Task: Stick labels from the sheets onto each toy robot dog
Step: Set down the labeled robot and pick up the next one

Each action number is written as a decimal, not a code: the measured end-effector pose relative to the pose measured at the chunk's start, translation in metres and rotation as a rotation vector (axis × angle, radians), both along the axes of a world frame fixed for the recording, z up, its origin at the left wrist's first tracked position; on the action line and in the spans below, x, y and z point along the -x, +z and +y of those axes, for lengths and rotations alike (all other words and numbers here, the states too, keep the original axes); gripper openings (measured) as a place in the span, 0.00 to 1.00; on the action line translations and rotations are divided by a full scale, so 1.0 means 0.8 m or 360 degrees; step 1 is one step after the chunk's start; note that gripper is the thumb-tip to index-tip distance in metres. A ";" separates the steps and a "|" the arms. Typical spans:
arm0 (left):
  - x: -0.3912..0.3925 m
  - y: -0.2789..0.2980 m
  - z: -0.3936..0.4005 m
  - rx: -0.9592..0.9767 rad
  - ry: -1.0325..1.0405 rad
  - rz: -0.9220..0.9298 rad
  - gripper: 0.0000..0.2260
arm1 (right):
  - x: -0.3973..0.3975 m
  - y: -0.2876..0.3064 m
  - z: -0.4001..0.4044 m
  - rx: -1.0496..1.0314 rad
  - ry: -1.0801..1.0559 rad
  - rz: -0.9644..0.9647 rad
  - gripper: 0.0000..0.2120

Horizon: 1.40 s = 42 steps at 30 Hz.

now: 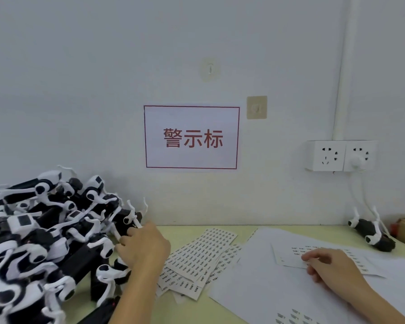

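Hands: left [143,246] grips piled dog [126,220], right [330,263] touches label sheet [290,258].

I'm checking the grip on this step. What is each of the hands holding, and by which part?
The left hand grips a toy robot dog at the pile's edge by a white leg. The right hand rests on the label sheet; whether it pinches a label cannot be told.

Heap of toy robot dogs [45,235] on table [220,307] at left. Label sheets [197,258] right of heap, centre. Large paper [278,291] further right, partly used sheet [290,256] on it. Single dog [372,235] far right, near wall [103,78].
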<state>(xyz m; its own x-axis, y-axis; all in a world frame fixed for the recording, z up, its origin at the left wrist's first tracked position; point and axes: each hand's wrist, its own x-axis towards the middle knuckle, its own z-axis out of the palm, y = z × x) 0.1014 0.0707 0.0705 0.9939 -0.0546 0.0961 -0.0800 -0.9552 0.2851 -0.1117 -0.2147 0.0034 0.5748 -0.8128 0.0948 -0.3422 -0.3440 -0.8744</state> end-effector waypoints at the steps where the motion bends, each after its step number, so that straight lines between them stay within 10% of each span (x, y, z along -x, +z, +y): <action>1: -0.001 -0.003 0.000 -0.0038 -0.0004 -0.0021 0.20 | 0.000 0.001 0.000 0.0001 -0.0001 -0.0005 0.11; 12: 0.008 -0.003 -0.018 0.0071 -0.0080 -0.0455 0.28 | 0.003 0.006 0.005 0.0023 0.0013 0.0005 0.13; 18: 0.013 0.028 -0.025 0.0844 -0.0364 -0.0812 0.28 | 0.001 0.005 0.007 0.0069 0.0032 0.0024 0.13; 26: 0.025 0.039 -0.041 0.2646 -0.1128 0.0620 0.26 | 0.001 0.011 0.003 -0.0057 0.0046 -0.0021 0.12; 32: 0.043 0.032 -0.065 0.2767 -0.1421 0.0844 0.28 | -0.005 0.027 0.011 -0.0070 0.0179 -0.0233 0.12; 42: 0.081 0.009 -0.099 0.2687 -0.1436 0.0881 0.28 | -0.039 0.073 0.095 -0.1423 0.1159 -0.0670 0.29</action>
<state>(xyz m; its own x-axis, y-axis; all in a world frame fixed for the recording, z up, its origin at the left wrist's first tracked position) 0.0365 -0.0085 0.0779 0.6706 -0.6665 0.3257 0.1006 0.5167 0.8502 -0.0806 -0.1383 0.0616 0.9810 -0.1890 -0.0435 0.0451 0.4405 -0.8966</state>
